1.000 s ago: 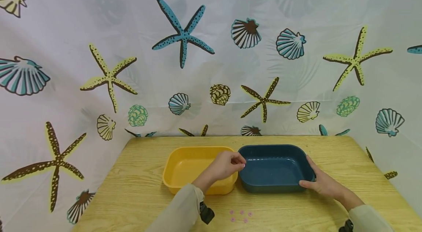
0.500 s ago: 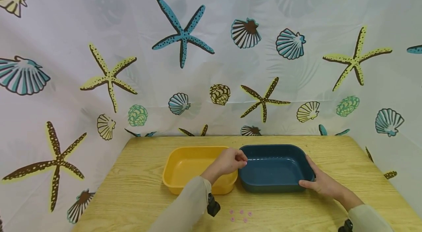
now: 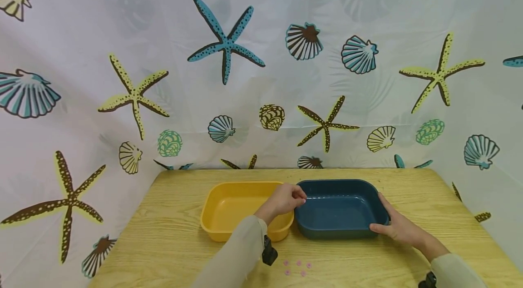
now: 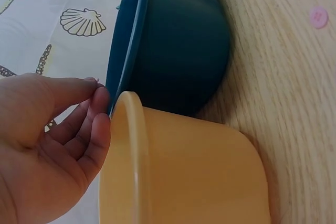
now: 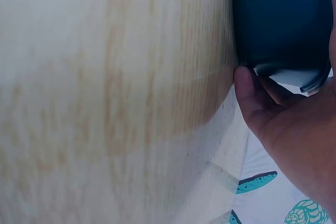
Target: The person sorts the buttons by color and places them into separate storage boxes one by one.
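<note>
My left hand (image 3: 283, 199) is over the meeting rims of a yellow plastic tub (image 3: 233, 208) and a dark blue tub (image 3: 339, 234). Its thumb and index finger pinch a small button, of which only a pale sliver shows at the fingertips in the left wrist view; the other fingers curl in. At the blue tub's right end, my right hand (image 3: 402, 229) grips the outer wall, thumb at the front corner and fingers along the side. Several pink buttons (image 4: 318, 17) lie on the table in front of the tubs.
Both tubs stand side by side on a wood-grain table (image 3: 171, 251). Behind and beside the table hangs a white curtain (image 3: 261, 83) printed with starfish and shells. Dark wrist cameras are strapped at both sleeves.
My left hand has shifted slightly right and its forearm has swung to the right. My right hand keeps its grip on the blue tub, and the buttons on the table stay put.
</note>
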`<action>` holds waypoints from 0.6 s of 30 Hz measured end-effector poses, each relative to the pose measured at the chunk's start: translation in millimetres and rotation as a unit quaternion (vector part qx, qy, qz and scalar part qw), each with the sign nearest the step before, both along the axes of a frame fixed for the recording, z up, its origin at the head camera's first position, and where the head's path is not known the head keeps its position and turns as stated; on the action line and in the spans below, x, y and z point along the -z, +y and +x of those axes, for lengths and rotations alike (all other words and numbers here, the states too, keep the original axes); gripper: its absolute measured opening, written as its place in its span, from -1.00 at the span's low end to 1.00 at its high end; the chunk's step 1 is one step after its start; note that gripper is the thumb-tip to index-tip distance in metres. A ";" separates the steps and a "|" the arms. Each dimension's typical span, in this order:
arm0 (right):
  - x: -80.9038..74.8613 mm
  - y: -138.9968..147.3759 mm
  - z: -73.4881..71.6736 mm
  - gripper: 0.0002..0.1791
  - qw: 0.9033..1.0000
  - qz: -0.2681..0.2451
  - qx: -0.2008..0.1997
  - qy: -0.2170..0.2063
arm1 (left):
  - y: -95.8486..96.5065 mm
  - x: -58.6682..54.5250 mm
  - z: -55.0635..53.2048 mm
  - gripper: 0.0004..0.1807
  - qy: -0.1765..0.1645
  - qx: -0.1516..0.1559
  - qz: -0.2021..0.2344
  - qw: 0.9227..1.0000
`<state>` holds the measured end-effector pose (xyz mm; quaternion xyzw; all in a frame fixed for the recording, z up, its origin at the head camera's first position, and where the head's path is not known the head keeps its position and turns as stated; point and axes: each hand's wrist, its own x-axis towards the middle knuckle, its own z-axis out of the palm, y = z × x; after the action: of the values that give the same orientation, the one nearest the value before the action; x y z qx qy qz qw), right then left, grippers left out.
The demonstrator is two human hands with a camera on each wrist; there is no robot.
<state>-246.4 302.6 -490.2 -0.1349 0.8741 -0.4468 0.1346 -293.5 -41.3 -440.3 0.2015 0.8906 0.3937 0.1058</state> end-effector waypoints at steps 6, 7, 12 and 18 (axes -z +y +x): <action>0.8 1.0 -1.7 0.11 1.000 0.008 0.000 0.002 | 2.4 2.4 -2.7 -0.85 0.005 0.004 -0.008 1.000; 0.9 1.0 -2.0 0.11 1.000 0.009 0.001 0.002 | 2.9 2.7 -3.2 -0.85 0.006 0.004 -0.009 1.000; 1.6 1.5 -3.0 0.12 1.000 0.008 0.002 0.000 | 5.2 3.3 -4.6 -0.81 0.003 0.003 -0.010 1.000; 3.5 2.2 -3.2 0.12 1.000 -0.007 0.001 -0.010 | 6.1 3.6 -3.1 -0.72 -0.006 -0.009 0.003 1.000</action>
<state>-249.5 304.8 -493.7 -0.1303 0.8698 -0.4543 0.1415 -296.5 -35.2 -443.9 0.1915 0.8904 0.3989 0.1064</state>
